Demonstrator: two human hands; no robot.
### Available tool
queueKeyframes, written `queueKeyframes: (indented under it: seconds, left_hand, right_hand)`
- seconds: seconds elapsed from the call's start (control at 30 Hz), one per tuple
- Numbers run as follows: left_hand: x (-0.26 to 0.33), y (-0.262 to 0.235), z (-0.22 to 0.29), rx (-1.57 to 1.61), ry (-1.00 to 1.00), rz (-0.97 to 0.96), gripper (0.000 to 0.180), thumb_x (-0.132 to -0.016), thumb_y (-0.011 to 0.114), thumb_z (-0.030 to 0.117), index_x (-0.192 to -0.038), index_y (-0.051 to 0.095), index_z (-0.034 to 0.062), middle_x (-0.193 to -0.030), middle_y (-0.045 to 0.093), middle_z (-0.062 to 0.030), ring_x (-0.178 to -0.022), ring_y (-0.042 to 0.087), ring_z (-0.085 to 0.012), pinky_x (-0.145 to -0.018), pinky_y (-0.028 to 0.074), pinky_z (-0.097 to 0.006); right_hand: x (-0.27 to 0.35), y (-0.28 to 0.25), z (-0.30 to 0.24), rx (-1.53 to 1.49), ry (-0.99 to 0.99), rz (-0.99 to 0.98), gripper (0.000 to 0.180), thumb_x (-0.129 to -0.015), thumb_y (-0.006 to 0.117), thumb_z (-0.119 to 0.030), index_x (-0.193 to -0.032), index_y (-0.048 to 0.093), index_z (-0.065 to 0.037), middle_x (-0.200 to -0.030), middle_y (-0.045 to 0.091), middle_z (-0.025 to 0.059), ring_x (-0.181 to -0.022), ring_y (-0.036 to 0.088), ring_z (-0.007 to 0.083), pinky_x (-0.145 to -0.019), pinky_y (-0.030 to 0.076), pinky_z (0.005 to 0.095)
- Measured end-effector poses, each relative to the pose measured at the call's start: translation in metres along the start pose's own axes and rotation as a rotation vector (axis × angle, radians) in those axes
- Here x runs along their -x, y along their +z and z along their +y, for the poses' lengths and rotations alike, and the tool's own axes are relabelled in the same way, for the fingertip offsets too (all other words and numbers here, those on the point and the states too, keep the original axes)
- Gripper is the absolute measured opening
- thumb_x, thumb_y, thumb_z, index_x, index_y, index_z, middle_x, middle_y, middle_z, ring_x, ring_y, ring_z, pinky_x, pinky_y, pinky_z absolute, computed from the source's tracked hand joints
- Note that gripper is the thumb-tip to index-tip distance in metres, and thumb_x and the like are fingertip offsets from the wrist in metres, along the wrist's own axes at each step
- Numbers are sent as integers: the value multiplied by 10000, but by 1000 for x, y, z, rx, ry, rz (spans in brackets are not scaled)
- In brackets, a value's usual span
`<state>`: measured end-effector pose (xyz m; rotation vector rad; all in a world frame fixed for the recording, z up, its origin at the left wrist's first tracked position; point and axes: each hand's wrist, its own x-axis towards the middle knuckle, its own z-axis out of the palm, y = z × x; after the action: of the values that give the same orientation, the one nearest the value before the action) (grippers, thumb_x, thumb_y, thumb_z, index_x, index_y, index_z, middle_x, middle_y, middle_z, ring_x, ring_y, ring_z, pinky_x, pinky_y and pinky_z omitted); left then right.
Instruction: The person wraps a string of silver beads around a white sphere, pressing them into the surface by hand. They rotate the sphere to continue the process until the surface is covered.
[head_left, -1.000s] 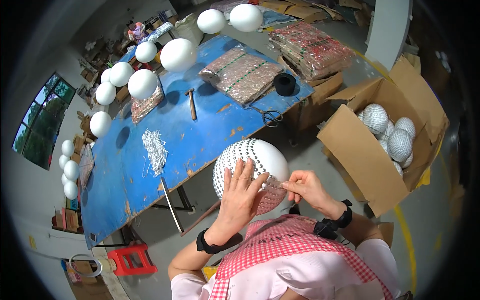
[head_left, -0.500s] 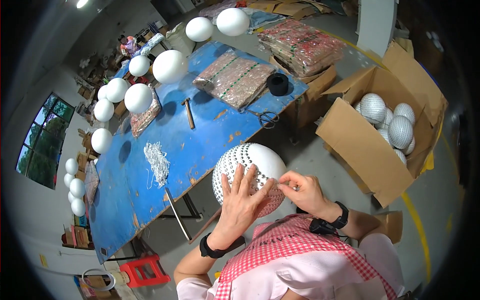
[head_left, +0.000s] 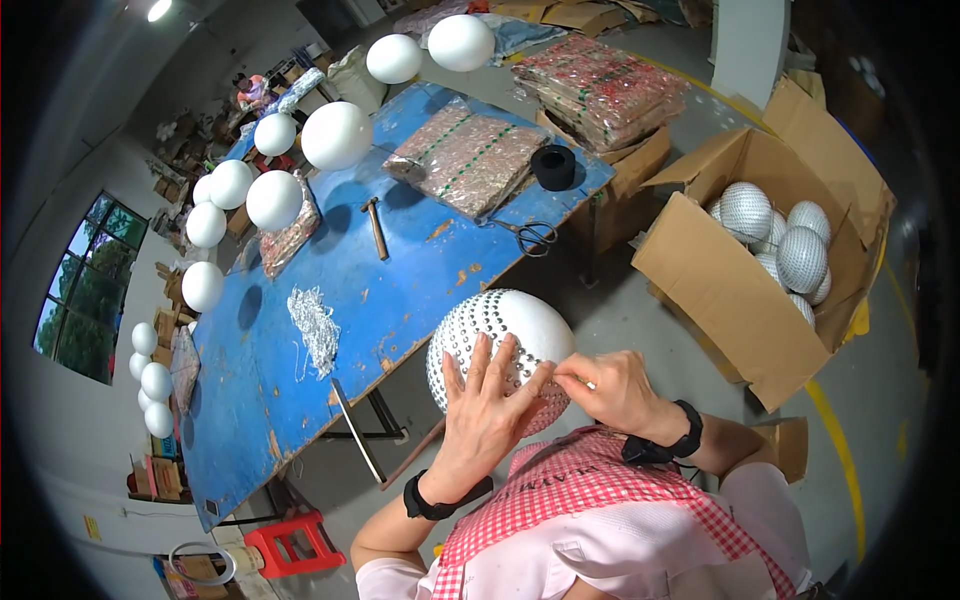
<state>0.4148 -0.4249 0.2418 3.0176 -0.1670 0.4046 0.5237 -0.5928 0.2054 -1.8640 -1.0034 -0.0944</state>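
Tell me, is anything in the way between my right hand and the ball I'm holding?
Nothing visible: your right hand has its fingers right at the side of the ball. Your left hand lies spread across the ball, close beside those fingers.

A worktable [head_left: 400, 290], hammer [head_left: 378, 235] and scissors [head_left: 521, 231] show a workshop.

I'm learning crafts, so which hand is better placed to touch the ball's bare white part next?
Probably the right hand: its pinched fingertips are at the edge of the ball, near the white part. The left hand spreads over the studded side.
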Motion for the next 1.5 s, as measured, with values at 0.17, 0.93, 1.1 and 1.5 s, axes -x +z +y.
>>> queueKeyframes:
  seconds: [0.17, 0.93, 1.1, 1.5]
  left_hand:
    - [0, 3, 0, -16, 8, -3, 572, -803, 723, 287, -1346, 541, 295, -1451, 408, -175, -1367, 350, -401, -1089, 173, -646]
    - [-5, -4, -7, 140, 12, 0, 580, -799, 704, 127, -1350, 548, 221, -1392, 432, -186, -1331, 401, -378, -1093, 280, -577]
    - [-5, 1, -5, 114, 8, -7, 577, -778, 743, 133, -1323, 580, 233, -1397, 432, -176, -1335, 391, -381, -1106, 274, -573]
    - [-2, 0, -10, 46, -15, 3, 571, -814, 690, 112, -1354, 540, 223, -1443, 401, -203, -1360, 358, -417, -1085, 256, -611]
  right_hand:
    - [-2, 5, 21, -551, 511, -246, 186, -848, 696, -186, -767, 638, -29, -581, 616, 13, -463, 551, 99, -443, 414, 270]
    - [-7, 3, 5, 109, -149, 7, 100, -798, 688, -106, -882, 647, -69, -733, 613, 80, -629, 635, 271, -515, 478, 377]
    - [-7, 9, 10, 109, -144, 46, 59, -806, 683, -85, -835, 650, -47, -685, 628, 71, -554, 612, 231, -481, 459, 326]
    - [-6, -6, 32, -756, 724, -356, 192, -923, 648, -182, -820, 572, -38, -677, 628, 27, -579, 579, 66, -504, 459, 208]
